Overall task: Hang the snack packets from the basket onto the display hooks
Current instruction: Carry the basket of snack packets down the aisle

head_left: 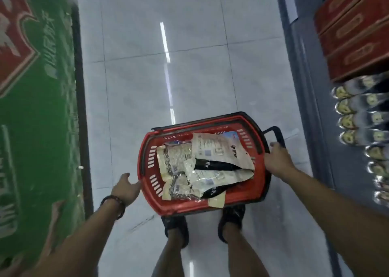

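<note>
Here, right hand point(276, 161) grips the red plastic basket point(145, 172) at its right rim; left hand point(126, 187), fingers spread, touches the left rim. Cream-and-black snack packets point(210, 161) lie inside; print blurred.

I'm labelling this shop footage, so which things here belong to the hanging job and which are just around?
Job: red basket; snack packets inside it; right hand on the basket's right end; left hand at its left rim.

Just around: green cartons; red boxes; bottles. No display hooks visible.
</note>
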A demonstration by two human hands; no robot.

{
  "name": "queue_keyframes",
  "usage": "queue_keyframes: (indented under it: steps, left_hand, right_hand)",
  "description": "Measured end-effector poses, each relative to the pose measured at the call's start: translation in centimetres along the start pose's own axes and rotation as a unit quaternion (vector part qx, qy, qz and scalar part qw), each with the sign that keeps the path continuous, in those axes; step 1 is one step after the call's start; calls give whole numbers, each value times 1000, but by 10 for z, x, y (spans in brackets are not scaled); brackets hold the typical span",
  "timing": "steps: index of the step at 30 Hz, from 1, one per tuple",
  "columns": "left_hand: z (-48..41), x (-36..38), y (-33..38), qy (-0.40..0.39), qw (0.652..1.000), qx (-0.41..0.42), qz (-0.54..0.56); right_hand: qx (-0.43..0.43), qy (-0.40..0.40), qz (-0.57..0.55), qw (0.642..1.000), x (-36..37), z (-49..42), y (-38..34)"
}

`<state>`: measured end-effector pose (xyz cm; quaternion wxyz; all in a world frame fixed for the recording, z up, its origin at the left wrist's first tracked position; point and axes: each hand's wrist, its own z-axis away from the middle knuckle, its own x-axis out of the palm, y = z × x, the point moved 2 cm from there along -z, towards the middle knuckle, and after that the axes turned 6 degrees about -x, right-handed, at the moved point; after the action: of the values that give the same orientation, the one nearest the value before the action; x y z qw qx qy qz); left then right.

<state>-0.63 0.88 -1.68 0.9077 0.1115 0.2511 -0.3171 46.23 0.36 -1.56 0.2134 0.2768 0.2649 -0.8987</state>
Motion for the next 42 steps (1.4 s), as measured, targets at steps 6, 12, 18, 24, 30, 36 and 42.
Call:
queue_keyframes:
  steps: [6,12,18,24,30,36,42]
  left_hand:
    - [-59,31,14,-27,984,-23,173]
    - [-34,28,-5,-43,974,-54,216]
    - [81,-21,14,4,986,-2,168]
    - [206,-89,80,-27,991,121,44]
    - [314,-112,116,-65,951,286,-100]
    - [440,-94,142,-113,892,393,-192]
    - [566,-6,106,-145,806,501,-279]
  right_hand:
    - [58,19,-155,986,36,-48,19]
    - [74,3,-212,974,27,-28,31]
    - [88,15,-276,957,-40,84,46]
    - [121,102,-363,918,-123,249,60]
    - [147,240,-487,827,-134,430,96]
    - [180,308,-647,674,-83,578,156]
    - [215,443,-724,484,-23,737,213]
